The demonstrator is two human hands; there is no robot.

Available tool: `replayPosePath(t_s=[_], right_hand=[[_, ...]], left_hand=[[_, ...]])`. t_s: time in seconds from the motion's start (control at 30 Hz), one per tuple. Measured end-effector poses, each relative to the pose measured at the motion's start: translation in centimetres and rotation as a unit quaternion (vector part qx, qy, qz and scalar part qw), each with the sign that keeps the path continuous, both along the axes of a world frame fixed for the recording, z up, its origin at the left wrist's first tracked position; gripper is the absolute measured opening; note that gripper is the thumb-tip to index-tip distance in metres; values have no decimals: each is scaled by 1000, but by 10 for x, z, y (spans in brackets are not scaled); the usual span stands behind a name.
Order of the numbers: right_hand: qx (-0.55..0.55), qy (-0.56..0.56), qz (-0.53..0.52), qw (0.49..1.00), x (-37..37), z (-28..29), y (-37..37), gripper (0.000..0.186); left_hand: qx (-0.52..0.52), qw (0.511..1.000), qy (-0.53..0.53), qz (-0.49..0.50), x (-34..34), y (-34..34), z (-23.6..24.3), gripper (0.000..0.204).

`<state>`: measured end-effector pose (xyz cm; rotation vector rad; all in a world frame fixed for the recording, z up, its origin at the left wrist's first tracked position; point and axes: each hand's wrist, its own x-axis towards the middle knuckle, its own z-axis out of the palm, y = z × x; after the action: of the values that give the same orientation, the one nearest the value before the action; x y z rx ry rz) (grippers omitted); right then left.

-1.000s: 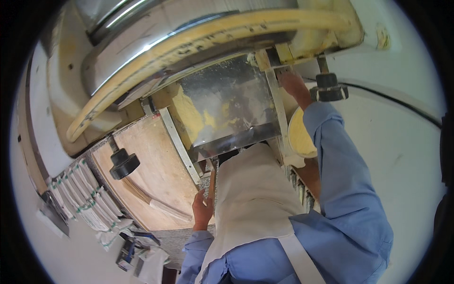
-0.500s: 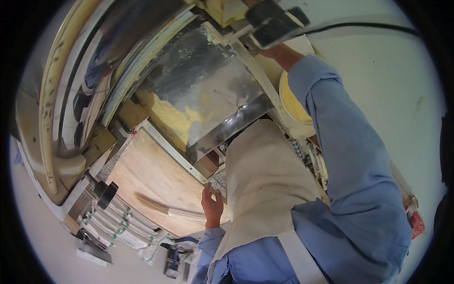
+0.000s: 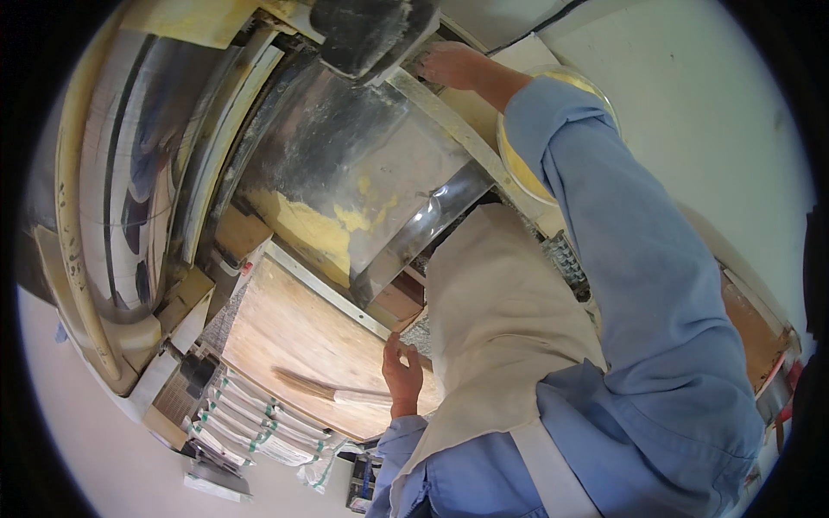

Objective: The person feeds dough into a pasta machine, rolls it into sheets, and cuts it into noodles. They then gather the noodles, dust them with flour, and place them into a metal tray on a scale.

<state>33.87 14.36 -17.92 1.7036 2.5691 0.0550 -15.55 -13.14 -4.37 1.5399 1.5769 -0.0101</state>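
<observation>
My left hand (image 3: pixel 401 375), fingers loosely curled and apart with nothing visible in them, is at the lower end of a metal rail (image 3: pixel 319 289) beside a pale wooden board (image 3: pixel 285 324). A tan brush (image 3: pixel 302 382) lies on the board. My right hand (image 3: pixel 449 67) reaches to the far end of the other rail (image 3: pixel 440 116), below a black knob (image 3: pixel 371 30); its fingertips are unclear. Between the rails lies a steel plate (image 3: pixel 345 147) with yellow powder smears. A round container with yellow contents (image 3: pixel 518 155) sits under my right forearm, partly hidden.
A steel roller machine (image 3: pixel 138 224) with a curved cream tube fills the upper left, with a second black knob (image 3: pixel 197 369) below it. Stacked white packets (image 3: pixel 250 423) lie beyond the board. A black cable runs along the top; a brown board (image 3: pixel 747 324) is at right.
The view has turned, so the machine now sits at the left. My right hand appears higher in the picture, still at the rail's far end. My left hand stays by the left rail.
</observation>
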Motion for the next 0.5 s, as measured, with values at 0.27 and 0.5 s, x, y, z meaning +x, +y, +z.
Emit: replayPosePath(t_s=[0.27, 0.5], right_hand=[[-103, -122, -37, 986, -14, 0, 8, 25], [-50, -84, -67, 993, -21, 8, -13, 42]], left_hand=[[-1, 1000, -2, 4, -3, 4, 2, 44], [8, 999, -13, -49, 6, 17, 11, 44]])
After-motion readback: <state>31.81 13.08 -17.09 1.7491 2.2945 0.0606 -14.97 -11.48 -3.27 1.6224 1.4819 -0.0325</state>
